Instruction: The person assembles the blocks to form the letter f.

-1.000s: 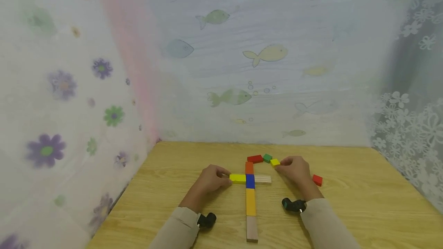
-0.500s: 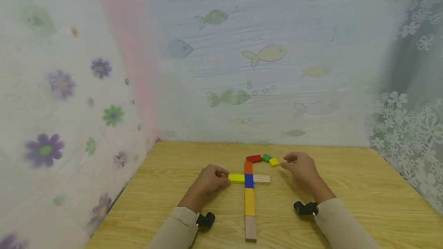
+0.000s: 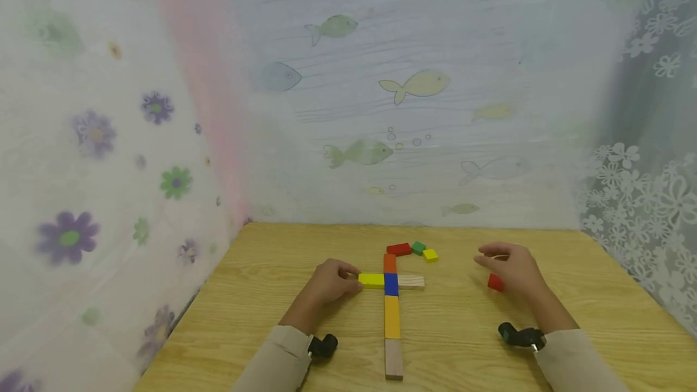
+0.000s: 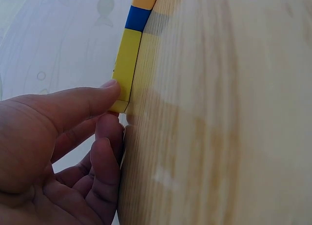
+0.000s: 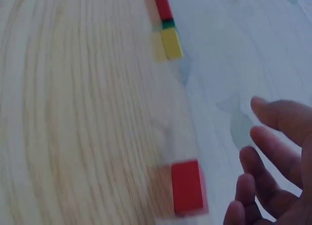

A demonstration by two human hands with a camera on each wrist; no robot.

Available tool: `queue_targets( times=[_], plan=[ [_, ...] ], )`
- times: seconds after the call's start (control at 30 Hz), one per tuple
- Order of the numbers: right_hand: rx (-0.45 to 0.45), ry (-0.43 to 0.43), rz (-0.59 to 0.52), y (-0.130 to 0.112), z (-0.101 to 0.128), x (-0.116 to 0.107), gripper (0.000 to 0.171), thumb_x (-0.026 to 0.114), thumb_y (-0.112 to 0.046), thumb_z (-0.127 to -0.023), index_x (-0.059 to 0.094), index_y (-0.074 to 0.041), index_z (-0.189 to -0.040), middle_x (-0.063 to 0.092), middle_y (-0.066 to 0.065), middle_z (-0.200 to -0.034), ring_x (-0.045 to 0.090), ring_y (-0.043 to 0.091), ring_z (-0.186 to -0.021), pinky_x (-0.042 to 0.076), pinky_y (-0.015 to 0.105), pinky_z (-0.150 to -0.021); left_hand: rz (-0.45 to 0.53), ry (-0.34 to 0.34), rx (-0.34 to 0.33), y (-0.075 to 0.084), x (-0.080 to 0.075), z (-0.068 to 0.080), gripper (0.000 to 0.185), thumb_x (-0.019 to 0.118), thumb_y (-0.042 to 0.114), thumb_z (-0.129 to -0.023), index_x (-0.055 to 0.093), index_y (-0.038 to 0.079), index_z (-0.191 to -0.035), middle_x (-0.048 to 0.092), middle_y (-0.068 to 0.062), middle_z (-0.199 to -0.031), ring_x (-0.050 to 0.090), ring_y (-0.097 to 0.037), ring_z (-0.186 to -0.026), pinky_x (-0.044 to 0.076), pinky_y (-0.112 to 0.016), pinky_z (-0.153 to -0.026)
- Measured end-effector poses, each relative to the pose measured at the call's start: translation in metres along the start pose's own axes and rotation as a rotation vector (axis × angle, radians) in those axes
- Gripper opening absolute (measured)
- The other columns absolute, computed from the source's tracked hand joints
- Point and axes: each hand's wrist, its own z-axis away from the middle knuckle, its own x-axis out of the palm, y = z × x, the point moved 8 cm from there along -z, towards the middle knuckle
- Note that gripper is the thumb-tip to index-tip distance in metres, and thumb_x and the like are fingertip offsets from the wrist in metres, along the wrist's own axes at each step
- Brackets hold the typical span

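My left hand [image 3: 329, 282] pinches the left end of a long yellow block [image 3: 372, 281] between thumb and fingers; the left wrist view shows the thumb on the end of this block [image 4: 127, 64]. The yellow block meets a blue block [image 3: 391, 284], where a cross of wooden blocks joins. My right hand [image 3: 514, 268] is above the table at the right with its fingers spread and holding nothing. A loose red block [image 3: 495, 282] lies beneath it, partly hidden by the hand; in the right wrist view this red block [image 5: 187, 187] stands apart from the fingers.
Above the blue block comes an orange block [image 3: 389, 263], then a dark red block [image 3: 399, 250], a green block [image 3: 418, 248] and a small yellow block [image 3: 430, 256] curving right. A plain block [image 3: 411, 282] extends rightward. An amber block [image 3: 392, 316] and brown block [image 3: 394, 359] run toward me.
My right hand has let go of the small yellow block and moved right, over the loose red block. The left hand stays at the long yellow block.
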Motion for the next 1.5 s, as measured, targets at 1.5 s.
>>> queue_targets(
  times=[1.5],
  plan=[
    [-0.021,-0.295,-0.037,0.047,0.013,-0.009,0.06,0.078,-0.037,-0.094,0.062,-0.002,-0.14,0.068,0.016,-0.133,0.066,0.009,-0.108,0.055,0.027,-0.085,0.01,0.004,-0.024,-0.007,0.0,-0.005,0.031,0.082,0.028,-0.09,0.079,0.021,-0.119,0.07,-0.009,-0.115,0.065,-0.024,-0.101,0.057,-0.044,-0.087]
  ],
)
